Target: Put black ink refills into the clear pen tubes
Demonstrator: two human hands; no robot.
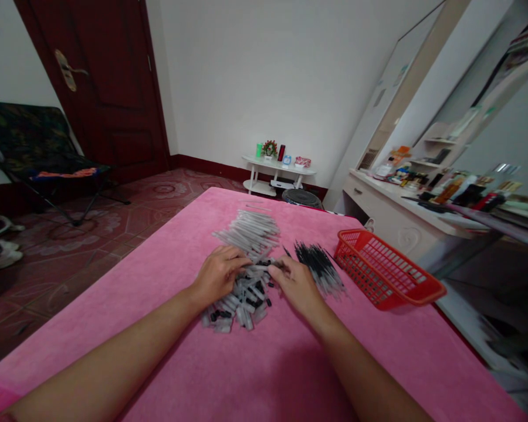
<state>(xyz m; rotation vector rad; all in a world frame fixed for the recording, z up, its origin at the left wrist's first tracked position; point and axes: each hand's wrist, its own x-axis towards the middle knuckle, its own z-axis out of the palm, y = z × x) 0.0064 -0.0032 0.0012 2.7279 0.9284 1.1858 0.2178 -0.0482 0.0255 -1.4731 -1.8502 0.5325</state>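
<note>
My left hand (217, 273) and my right hand (295, 282) meet over a heap of small clear pen caps with black tips (241, 302) on the pink table (167, 275). Both hands are closed in a pinch on one grey pen barrel (264, 266) held level between them. Behind the hands lies a pile of grey pen barrels (251, 231). To the right of my right hand lies a bundle of black ink refills (319, 266).
A red plastic basket (385, 269) stands at the right side of the table. Beyond it is a white dresser with bottles (422, 199). A folding chair (39, 158), a dark red door (101, 88) and a small white stand (279, 173) are farther off.
</note>
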